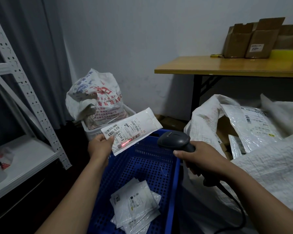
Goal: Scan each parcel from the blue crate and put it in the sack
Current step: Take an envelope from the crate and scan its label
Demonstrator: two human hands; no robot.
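My left hand pinches a white parcel by its near corner, above the far end of the blue crate. At the parcel's three o'clock, my right hand grips a black scanner, its red line on the label. The open white sack lies at the crate's three o'clock.

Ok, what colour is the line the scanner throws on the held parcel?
Red: a thin streak on the parcel label, from the scanner; clearest in head view.
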